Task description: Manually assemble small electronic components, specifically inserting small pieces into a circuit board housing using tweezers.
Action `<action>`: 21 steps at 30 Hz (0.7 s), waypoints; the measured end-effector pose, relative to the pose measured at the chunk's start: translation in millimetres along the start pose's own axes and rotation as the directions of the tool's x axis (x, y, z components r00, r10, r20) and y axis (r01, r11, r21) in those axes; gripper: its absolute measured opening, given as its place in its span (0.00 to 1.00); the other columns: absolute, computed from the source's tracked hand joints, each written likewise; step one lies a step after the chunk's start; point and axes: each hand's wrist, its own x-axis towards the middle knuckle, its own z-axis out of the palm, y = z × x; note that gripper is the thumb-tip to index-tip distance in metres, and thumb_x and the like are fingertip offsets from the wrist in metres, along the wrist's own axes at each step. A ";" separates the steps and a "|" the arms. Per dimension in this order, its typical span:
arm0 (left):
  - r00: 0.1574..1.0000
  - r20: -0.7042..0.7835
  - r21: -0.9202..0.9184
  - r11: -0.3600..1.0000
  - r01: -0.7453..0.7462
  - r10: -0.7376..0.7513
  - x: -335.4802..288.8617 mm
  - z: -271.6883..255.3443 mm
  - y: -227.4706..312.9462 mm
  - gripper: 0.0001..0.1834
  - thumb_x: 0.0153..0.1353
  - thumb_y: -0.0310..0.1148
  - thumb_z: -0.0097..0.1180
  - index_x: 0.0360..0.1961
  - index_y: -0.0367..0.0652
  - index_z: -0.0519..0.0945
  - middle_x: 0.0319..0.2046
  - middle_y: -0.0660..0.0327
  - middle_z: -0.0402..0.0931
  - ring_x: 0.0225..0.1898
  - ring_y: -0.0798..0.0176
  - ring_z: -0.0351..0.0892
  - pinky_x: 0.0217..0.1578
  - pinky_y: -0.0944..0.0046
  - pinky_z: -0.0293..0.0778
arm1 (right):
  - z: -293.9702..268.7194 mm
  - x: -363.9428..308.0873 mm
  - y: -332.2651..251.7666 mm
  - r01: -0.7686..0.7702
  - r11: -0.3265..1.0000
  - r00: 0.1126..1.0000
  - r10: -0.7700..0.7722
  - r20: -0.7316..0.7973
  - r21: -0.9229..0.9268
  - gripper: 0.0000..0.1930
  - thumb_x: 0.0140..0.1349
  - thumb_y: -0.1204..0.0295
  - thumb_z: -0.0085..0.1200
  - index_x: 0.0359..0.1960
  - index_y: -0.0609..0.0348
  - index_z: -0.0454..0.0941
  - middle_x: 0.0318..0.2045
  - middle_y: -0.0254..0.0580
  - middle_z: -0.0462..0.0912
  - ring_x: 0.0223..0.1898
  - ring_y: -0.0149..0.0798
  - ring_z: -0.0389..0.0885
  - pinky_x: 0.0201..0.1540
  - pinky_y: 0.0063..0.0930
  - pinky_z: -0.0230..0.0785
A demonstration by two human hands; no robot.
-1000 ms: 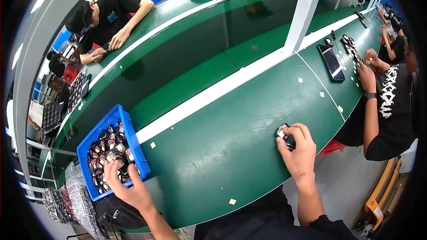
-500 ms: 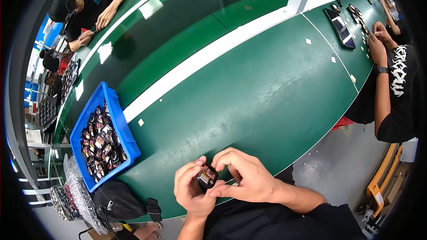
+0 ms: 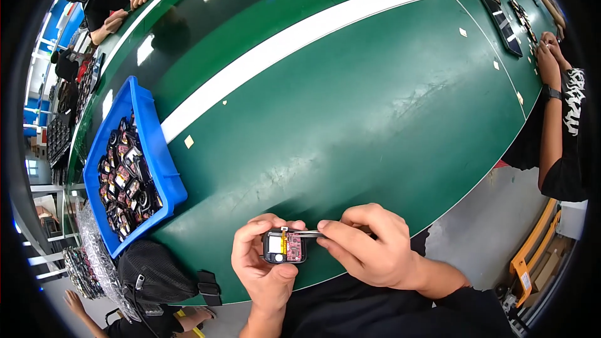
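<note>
My left hand [image 3: 260, 275] holds an opened smartwatch case [image 3: 275, 251], its fingers and thumb wrapped round the rounded black rim. The inside faces up, showing a silvery cell, a yellow strip and a pinkish-red circuit board [image 3: 295, 248]. In my right hand [image 3: 375, 250], thumb and fingers pinch a pair of metal tweezers [image 3: 305, 234]. Their tips reach over the case's upper edge, by a small white connector piece [image 3: 285, 229]; whether they grip it I cannot tell. Both hands are above the near edge of the green table [image 3: 300, 144].
Left of my hands stands a blue bin [image 3: 164, 175] full of similar black watch parts. A black bag [image 3: 153, 272] lies at the table's near left edge. Small pale squares [image 3: 189, 142] dot the tabletop. Co-workers' hands [image 3: 551, 50] are at the far right and upper left.
The watch case has turned so its open inside faces up. My right hand has brought the tweezers to its upper edge. The whole view has shifted slightly.
</note>
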 end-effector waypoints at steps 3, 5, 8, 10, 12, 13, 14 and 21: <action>0.999 0.035 0.020 1.000 0.000 0.000 1.5 -1.0 0.2 0.37 0.47 0.41 0.77 0.54 0.37 0.71 0.47 0.53 0.73 0.49 0.50 0.82 0.51 0.53 0.79 | 2.9 -3.9 2.5 0.026 0.999 1.000 -0.026 -0.008 -0.035 0.14 0.47 0.78 0.67 0.39 0.59 0.85 0.29 0.35 0.75 0.22 0.29 0.75 0.22 0.22 0.67; 0.996 0.090 0.037 0.999 -0.017 0.013 3.6 -1.9 -1.3 0.37 0.47 0.38 0.78 0.54 0.37 0.71 0.48 0.52 0.73 0.49 0.50 0.82 0.51 0.53 0.79 | 3.1 -6.2 4.1 0.056 0.996 0.998 -0.058 -0.016 -0.075 0.14 0.46 0.79 0.66 0.38 0.59 0.85 0.29 0.35 0.75 0.22 0.29 0.74 0.22 0.22 0.66; 0.994 0.105 0.041 0.999 -0.013 0.008 0.1 -5.2 -2.5 0.37 0.47 0.37 0.78 0.54 0.37 0.71 0.48 0.52 0.73 0.49 0.50 0.81 0.52 0.54 0.79 | 3.5 -6.2 3.4 0.096 0.993 0.995 -0.099 -0.031 -0.069 0.14 0.45 0.79 0.65 0.37 0.59 0.86 0.29 0.35 0.75 0.21 0.30 0.74 0.20 0.21 0.65; 0.994 0.112 0.034 0.999 -0.015 0.012 0.7 -6.4 -2.0 0.37 0.47 0.37 0.78 0.54 0.37 0.71 0.48 0.52 0.73 0.50 0.49 0.81 0.52 0.54 0.79 | 6.4 -7.5 4.0 0.075 0.995 0.996 -0.078 -0.049 -0.061 0.14 0.45 0.80 0.65 0.37 0.59 0.86 0.29 0.36 0.75 0.21 0.30 0.74 0.20 0.21 0.65; 0.993 0.116 0.030 1.000 -0.009 0.005 -0.5 -7.5 -1.8 0.37 0.47 0.36 0.78 0.54 0.36 0.71 0.48 0.52 0.73 0.51 0.49 0.81 0.52 0.54 0.78 | 5.8 -7.5 3.7 0.085 0.995 0.995 -0.087 -0.039 -0.061 0.14 0.45 0.80 0.66 0.37 0.59 0.86 0.28 0.36 0.75 0.21 0.29 0.74 0.20 0.21 0.65; 0.993 0.116 0.029 1.000 -0.010 0.006 -0.7 -7.6 -1.7 0.37 0.47 0.36 0.78 0.54 0.36 0.71 0.48 0.52 0.73 0.51 0.49 0.81 0.52 0.54 0.78 | 5.7 -7.4 3.9 0.092 0.994 0.995 -0.094 -0.030 -0.059 0.14 0.45 0.80 0.66 0.37 0.59 0.86 0.28 0.36 0.75 0.20 0.29 0.74 0.19 0.21 0.65; 0.992 0.126 0.028 1.000 -0.007 0.004 -0.9 -7.6 -1.3 0.36 0.47 0.35 0.78 0.54 0.36 0.71 0.48 0.52 0.73 0.51 0.49 0.81 0.53 0.54 0.78 | 5.5 -7.5 3.6 0.092 0.994 0.995 -0.094 -0.030 -0.059 0.14 0.45 0.80 0.66 0.37 0.59 0.86 0.28 0.36 0.75 0.20 0.29 0.74 0.19 0.21 0.65; 0.991 0.137 0.014 1.000 -0.006 0.004 -0.3 -8.1 -0.6 0.36 0.47 0.34 0.78 0.54 0.36 0.71 0.49 0.51 0.73 0.51 0.49 0.80 0.53 0.54 0.78 | 5.5 -5.4 2.0 0.083 0.996 0.995 -0.085 -0.052 -0.045 0.15 0.45 0.80 0.68 0.38 0.60 0.86 0.28 0.35 0.75 0.20 0.28 0.74 0.18 0.21 0.64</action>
